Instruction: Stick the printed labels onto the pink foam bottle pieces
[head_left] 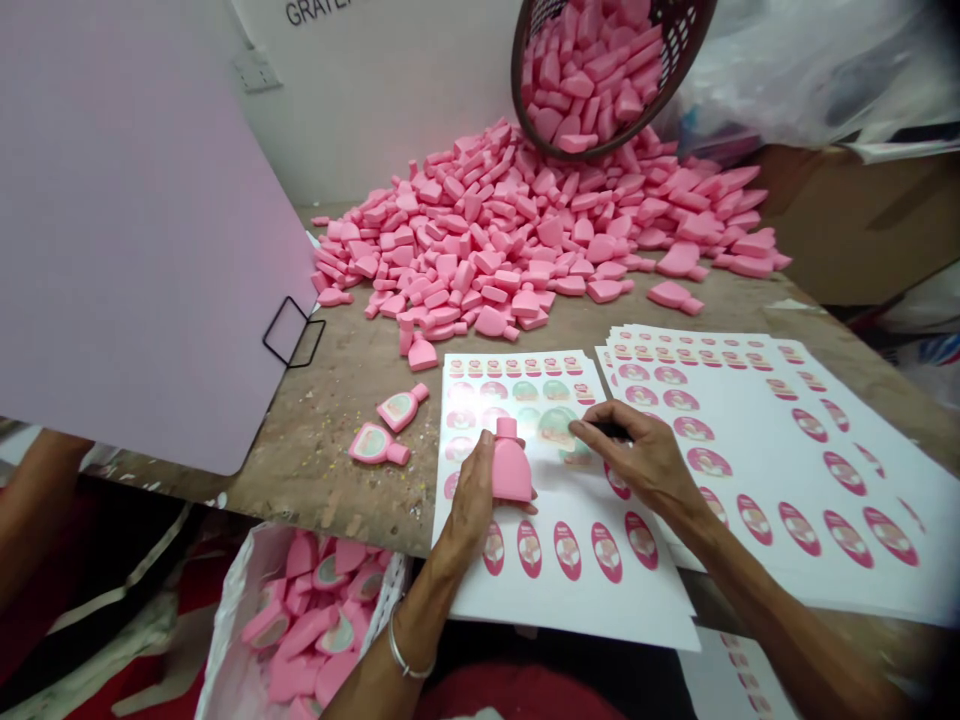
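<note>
Curling around a pink bottle (511, 472) above the label sheet (555, 605), the left hand (471, 492) leaves its face exposed, apparently for access; the right hand (651, 455), fingers nearly pinched, meets a green label (553, 426), grip unclear.

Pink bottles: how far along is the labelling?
Early, apparently. Two labelled bottles lie on the table; more show in the bin. The left hand holds a bottle, its visible side bare; the right hand is at a green label. Left: the bare-looking heap and basketful.

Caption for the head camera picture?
Left hand holds a pink bottle; right hand lifts a green sticker off its sheet.
</note>
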